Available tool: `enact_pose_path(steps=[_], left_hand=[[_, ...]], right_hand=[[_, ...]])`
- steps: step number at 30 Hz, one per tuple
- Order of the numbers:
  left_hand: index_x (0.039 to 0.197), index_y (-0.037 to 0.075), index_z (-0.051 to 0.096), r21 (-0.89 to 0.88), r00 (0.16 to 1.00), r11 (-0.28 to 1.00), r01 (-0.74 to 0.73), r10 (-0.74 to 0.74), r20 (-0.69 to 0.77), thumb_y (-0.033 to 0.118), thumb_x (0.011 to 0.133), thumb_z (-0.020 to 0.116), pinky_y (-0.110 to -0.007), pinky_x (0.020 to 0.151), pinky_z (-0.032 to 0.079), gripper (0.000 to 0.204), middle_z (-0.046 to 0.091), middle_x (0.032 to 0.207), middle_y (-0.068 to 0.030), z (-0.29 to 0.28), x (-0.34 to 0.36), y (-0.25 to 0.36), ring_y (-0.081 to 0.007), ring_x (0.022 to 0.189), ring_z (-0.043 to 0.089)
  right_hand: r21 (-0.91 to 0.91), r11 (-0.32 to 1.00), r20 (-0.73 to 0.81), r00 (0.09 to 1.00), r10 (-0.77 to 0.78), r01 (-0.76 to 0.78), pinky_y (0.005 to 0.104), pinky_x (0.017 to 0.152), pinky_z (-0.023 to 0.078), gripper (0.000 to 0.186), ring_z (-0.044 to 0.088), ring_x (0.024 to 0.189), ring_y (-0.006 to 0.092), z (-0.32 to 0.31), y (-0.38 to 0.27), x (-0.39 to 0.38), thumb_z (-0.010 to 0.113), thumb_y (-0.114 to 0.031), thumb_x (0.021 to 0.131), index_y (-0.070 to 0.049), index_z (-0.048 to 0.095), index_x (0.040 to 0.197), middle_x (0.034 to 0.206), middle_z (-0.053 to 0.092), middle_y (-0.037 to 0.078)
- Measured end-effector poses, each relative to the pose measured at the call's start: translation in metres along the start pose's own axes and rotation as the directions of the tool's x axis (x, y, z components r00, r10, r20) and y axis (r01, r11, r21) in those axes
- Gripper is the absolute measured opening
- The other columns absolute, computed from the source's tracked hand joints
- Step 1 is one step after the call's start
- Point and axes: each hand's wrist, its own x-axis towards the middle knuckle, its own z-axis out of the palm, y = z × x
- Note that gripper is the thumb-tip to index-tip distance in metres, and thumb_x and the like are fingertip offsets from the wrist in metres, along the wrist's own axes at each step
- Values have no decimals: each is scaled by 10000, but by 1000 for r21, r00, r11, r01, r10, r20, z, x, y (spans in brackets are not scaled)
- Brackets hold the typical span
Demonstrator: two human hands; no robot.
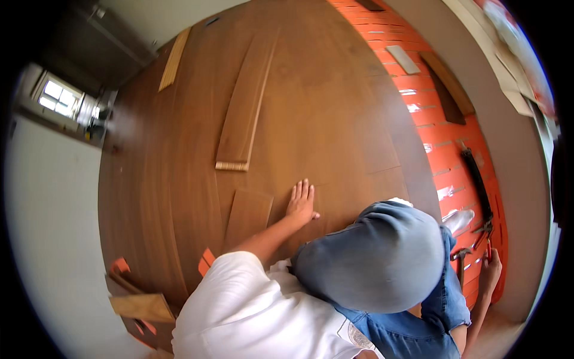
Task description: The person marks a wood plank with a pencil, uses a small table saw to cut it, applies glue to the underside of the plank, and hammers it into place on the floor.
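My left hand [303,202] lies flat on the brown wood plank floor [323,119], fingers stretched out and holding nothing. Beside it is a short loose floorboard [250,212], partly covered by my arm. My right hand [491,269] is low at the right, over the orange underlayment [439,146]. Its fingers close on a slim red-handled tool [489,246], whose kind is too small to make out. Just left of that hand lies a hammer [461,256]. A long black tool [476,179] rests farther up the underlayment, near the wall.
Longer loose boards [248,102] lie stacked ahead on the floor. A narrow strip of wood [175,58] is at the far left. Board offcuts [143,306] are heaped at the lower left. A dark plank piece [445,90] and a pale piece [403,60] sit on the underlayment.
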Motion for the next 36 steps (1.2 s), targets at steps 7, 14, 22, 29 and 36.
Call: enact_pose_path(steps=[7, 14, 22, 29, 36], left_hand=[[1507, -42, 389, -29, 995, 997, 70, -72, -72, 390, 742, 867, -475, 1273, 180, 999, 271, 1625, -268, -3, 5, 24, -398, 1527, 241], [1341, 34, 599, -356, 958, 932, -67, -40, -285, 217, 812, 784, -450, 1204, 332, 589, 457, 1524, -213, 30, -90, -7, -385, 1436, 403], [1492, 63, 444, -442, 673, 709, 550, -689, -268, 298, 793, 825, -508, 1163, 381, 831, 344, 1595, -218, 20, -301, -9, -465, 1409, 400], [1612, 151, 272, -309, 486, 482, 820, -871, -70, 475, 565, 950, -542, 1242, 221, 1289, 171, 1636, -315, 28, -424, -12, -485, 1510, 208], [1631, 197, 232, -343, 520, 477, 809, -853, 39, 425, 517, 977, -568, 1248, 154, 1359, 235, 1571, -344, -11, -437, -13, -519, 1477, 213]], right_hand=[[250, 962, 213, 963, -164, 109, 284, 470, 361, 253, 449, 507, 78, -26, -34, 59, 586, -251, 1047, -29, 640, 938, 652, 564, 10], [268, 922, 423, 826, -372, 279, 257, 458, 382, 194, 462, 495, 57, 31, -104, 98, 606, -208, 1027, -27, 676, 1011, 667, 580, -6], [78, 757, 518, 623, -586, 648, 367, 588, 449, 187, 523, 603, 178, 47, -186, 100, 589, -149, 973, 29, 640, 991, 720, 619, 135], [244, 688, 593, 456, -664, 683, 322, 497, 373, 176, 444, 556, 115, 48, -242, 114, 592, -150, 968, 19, 620, 925, 642, 515, 37], [200, 663, 630, 423, -651, 722, 307, 521, 449, 274, 568, 562, 129, 29, -261, 103, 598, -155, 976, 28, 681, 1162, 746, 673, 85]])
